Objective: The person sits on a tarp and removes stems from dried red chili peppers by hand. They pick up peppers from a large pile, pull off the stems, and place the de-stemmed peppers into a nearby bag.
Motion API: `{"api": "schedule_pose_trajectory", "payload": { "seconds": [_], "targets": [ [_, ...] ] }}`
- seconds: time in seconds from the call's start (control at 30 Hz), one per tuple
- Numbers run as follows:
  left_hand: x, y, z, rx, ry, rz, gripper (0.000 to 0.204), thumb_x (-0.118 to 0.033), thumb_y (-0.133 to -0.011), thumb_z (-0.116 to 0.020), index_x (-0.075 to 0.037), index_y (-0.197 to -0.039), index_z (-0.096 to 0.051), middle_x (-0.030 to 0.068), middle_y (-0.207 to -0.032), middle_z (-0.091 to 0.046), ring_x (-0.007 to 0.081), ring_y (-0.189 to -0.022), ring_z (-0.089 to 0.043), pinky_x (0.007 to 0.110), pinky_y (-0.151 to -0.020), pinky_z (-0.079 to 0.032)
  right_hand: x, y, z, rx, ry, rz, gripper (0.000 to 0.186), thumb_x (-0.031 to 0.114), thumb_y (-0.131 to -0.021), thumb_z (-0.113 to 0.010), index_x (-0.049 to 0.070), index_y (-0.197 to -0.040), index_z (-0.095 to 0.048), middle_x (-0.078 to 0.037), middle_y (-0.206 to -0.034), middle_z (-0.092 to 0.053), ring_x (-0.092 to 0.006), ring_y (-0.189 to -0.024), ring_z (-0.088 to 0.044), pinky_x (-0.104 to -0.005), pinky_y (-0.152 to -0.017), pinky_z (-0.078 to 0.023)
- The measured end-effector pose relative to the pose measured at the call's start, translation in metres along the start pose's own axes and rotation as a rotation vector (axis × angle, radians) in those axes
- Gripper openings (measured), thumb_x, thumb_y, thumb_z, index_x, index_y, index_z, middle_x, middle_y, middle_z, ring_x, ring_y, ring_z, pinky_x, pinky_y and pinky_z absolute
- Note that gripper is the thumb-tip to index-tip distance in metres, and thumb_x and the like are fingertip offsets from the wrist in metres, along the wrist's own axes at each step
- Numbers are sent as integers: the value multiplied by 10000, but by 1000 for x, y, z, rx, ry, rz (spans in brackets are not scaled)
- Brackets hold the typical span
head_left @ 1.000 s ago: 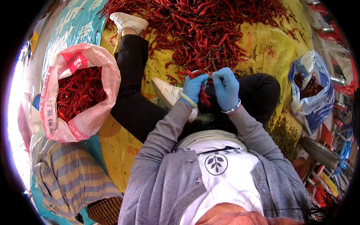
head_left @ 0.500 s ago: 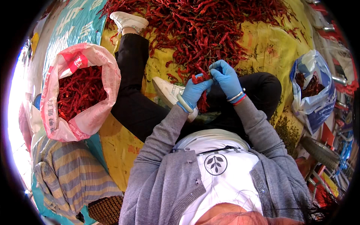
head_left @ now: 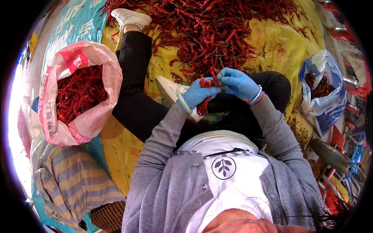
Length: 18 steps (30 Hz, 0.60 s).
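Both of my hands wear blue gloves and work close together above my crossed leg. My left hand point(head_left: 196, 94) is closed around a small bunch of dried red chilies point(head_left: 202, 106), whose ends stick out above and below the fingers. Thumb and fingertips of my right hand point(head_left: 239, 83) pinch together at the side of an upright chili point(head_left: 213, 73); the exact spot they grip is partly hidden. Just beyond the hands spreads a large heap of dried red chilies point(head_left: 210, 39) on a yellow sheet point(head_left: 272, 48).
At my left stands an open pink-white sack point(head_left: 112, 87) filled with chilies. A blue-white bag point(head_left: 328, 110) with darker chilies is at the right, near a small wheel point(head_left: 330, 156). Striped cloth point(head_left: 75, 174) lies at lower left. My white shoes point(head_left: 131, 18) rest beside the heap.
My right hand has come down and slightly right, its fingers now level with the left hand's. The left hand has shifted slightly left, and a chili now stands upright between them.
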<state>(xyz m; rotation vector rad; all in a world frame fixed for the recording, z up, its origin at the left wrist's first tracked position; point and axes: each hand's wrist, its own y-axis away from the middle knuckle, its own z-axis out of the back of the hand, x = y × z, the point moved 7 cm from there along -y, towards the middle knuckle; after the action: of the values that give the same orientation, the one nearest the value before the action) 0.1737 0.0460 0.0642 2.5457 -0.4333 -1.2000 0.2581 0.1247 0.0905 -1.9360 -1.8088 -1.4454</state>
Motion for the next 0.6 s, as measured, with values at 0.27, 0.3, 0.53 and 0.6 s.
{"api": "schedule_pose_trajectory", "payload": {
  "seconds": [0.27, 0.3, 0.53, 0.6],
  "targets": [
    [-2, 4, 2, -225, 129, -68, 151, -138, -847, -639, -83, -983, -601, -11, -713, -579, 65, -560, -509, 201, -487, -392, 20, 10, -3, -377, 645, 495, 92, 123, -892, -552, 34, -884, -529, -4, -738, -524, -62, -668, -461, -218, -608, -403],
    [-1, 2, 5, -242, 106, -84, 155, -136, -845, -641, -81, -983, -600, -13, -715, -579, 61, -560, -509, 199, -487, -390, 19, 11, -6, -386, 621, 492, 92, 122, -894, -552, 35, -874, -529, -3, -739, -524, -62, -665, -460, -221, -604, -402],
    [-13, 5, -12, -122, -12, -176, 140, -104, -841, -636, -67, -972, -599, -16, -703, -572, 50, -567, -503, 193, -488, -383, 1, 8, 2, -383, 379, 463, 151, 128, -903, -555, 41, -784, -523, 20, -715, -487, -58, -649, -434, -234, -588, -384],
    [-19, 9, -35, -23, -47, -149, 142, -89, -831, -641, -60, -964, -596, -13, -690, -567, 54, -569, -504, 196, -488, -381, -23, -6, 12, -322, 116, 415, 177, 147, -900, -557, 45, -759, -522, 31, -698, -454, -59, -646, -426, -235, -597, -374]
  ]
}}
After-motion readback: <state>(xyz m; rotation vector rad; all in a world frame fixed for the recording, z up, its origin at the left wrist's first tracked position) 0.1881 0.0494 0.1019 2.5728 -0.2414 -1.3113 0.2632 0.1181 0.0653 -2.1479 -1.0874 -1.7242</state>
